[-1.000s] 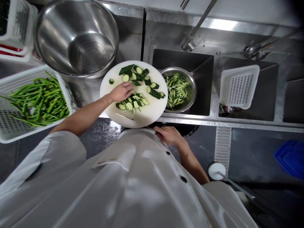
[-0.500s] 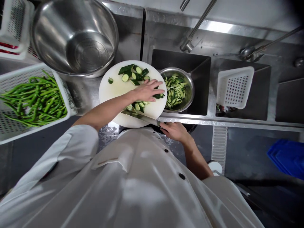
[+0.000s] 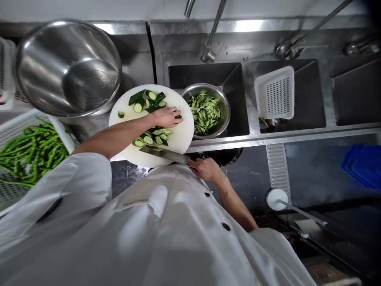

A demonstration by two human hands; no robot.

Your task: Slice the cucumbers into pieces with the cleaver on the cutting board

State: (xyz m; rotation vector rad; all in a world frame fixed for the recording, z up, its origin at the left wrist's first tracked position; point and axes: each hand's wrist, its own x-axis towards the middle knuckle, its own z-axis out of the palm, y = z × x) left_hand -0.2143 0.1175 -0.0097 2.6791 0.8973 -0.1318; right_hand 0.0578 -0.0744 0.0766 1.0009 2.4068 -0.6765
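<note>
A round white cutting board (image 3: 181,131) bears dark green cucumber chunks (image 3: 137,97) at its far side and a pile of cut cucumber slices (image 3: 149,139) nearer to me. My left hand (image 3: 167,117) lies over the right part of the board, its fingers curled down on a cucumber piece (image 3: 178,116) that shows only in part. My right hand (image 3: 205,169) grips the handle of a cleaver (image 3: 166,154), whose blade points left over the board's near edge, beside the slices. Right of the board, a metal bowl (image 3: 228,115) holds cut cucumber strips (image 3: 205,112).
A large steel pot (image 3: 68,67) stands at the back left. Green beans (image 3: 32,153) fill a white basket (image 3: 64,129) at the left. The bowl sits in a sink (image 3: 238,95); a second sink holds a white perforated basket (image 3: 275,93). Faucets (image 3: 209,53) hang over the sinks.
My left hand has drawn its spread fingers in over a cucumber piece. The cleaver has come slightly away from the slices, and the whole view has shifted.
</note>
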